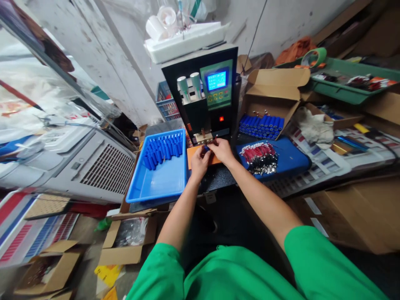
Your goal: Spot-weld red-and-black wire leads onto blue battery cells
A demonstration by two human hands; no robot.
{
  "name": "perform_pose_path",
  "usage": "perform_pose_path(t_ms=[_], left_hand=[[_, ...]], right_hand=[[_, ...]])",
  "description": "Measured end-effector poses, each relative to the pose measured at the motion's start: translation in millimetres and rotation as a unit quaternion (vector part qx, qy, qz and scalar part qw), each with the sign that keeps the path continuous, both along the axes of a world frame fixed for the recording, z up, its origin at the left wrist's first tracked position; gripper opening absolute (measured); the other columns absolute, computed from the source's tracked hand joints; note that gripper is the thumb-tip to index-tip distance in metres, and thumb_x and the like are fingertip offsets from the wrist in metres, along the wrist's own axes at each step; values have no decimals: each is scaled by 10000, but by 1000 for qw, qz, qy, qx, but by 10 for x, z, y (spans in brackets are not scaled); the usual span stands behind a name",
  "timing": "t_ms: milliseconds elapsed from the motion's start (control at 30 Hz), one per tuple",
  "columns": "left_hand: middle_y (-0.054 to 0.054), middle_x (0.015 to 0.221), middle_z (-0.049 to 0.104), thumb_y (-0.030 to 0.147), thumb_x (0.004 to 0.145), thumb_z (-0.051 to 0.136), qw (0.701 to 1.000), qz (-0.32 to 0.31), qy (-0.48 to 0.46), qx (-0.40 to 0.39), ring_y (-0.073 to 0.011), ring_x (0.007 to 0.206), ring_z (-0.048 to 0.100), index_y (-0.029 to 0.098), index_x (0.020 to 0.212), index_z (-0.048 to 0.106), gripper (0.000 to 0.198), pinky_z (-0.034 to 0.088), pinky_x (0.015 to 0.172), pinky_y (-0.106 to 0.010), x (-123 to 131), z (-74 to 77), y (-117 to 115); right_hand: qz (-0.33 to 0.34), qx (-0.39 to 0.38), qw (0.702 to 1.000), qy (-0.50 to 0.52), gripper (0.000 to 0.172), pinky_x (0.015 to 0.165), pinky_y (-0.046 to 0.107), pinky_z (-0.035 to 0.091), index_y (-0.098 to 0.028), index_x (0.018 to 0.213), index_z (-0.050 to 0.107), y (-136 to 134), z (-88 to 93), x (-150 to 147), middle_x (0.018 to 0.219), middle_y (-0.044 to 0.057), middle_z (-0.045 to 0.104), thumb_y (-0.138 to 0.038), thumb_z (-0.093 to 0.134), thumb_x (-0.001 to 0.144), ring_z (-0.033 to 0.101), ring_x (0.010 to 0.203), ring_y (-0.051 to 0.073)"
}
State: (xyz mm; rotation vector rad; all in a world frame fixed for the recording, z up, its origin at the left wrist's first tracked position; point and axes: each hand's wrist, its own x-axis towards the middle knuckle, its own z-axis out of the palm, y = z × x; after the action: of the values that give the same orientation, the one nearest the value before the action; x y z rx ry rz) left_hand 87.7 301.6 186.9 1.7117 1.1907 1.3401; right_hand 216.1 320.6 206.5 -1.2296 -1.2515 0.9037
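Observation:
Both hands meet at the front of a black spot welding machine (203, 100) with a lit blue screen. My left hand (200, 162) is closed on a blue cylindrical battery cell (204, 148), mostly hidden by the fingers, under the machine's electrodes (203, 136). Beside it, my right hand (221, 151) is closed, its fingertips pinched near the cell's end; what they hold is too small to make out. An orange block (192, 156) lies beneath the hands. Left of them, a blue tray (159, 185) carries rows of blue cells (162, 151).
At right, red and black wire leads (259, 157) are heaped on a blue pad (290, 156). Behind them, an open cardboard box (271, 93) contains stacked blue cells (262, 125). A green tray (346, 91) stands far right. Foam with cups (187, 41) sits atop the machine.

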Motion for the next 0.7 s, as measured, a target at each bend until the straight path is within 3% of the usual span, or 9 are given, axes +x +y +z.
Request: perform_pose_path(t_ms=[200,400,567,700], left_hand=[[-41,877,702,307,885,619,999,9,30,18,-136,732,612,149,1020,692,221,485,698,-247,-11,62,59],[-51,901,712,333,878,629,999,14,34,19,-139,742,618,148,1066,692,271,483,690,-248,-18,62,88],[-44,886,709,344,872,629,999,17,31,6,-136,713,614,158,1081,691,286,486,683,-254,-17,43,71],[-35,847,697,340,868,628,998,34,51,9,-135,693,611,159,1007,687,235,483,676,-261,4,69,47]], right_hand=[[18,-11,1000,12,164,675,254,462,-149,772,671,72,33,-9,763,35,706,-303,666,829,643,731,170],[21,13,999,-30,146,716,263,461,-162,803,655,-58,73,69,804,33,703,-298,633,853,634,773,172],[0,15,997,-72,217,651,244,443,-170,681,586,-152,34,131,673,5,632,-304,628,846,573,672,147],[22,-32,999,-6,188,514,210,427,-176,695,568,-179,25,131,605,-13,589,-261,615,856,555,542,122]])
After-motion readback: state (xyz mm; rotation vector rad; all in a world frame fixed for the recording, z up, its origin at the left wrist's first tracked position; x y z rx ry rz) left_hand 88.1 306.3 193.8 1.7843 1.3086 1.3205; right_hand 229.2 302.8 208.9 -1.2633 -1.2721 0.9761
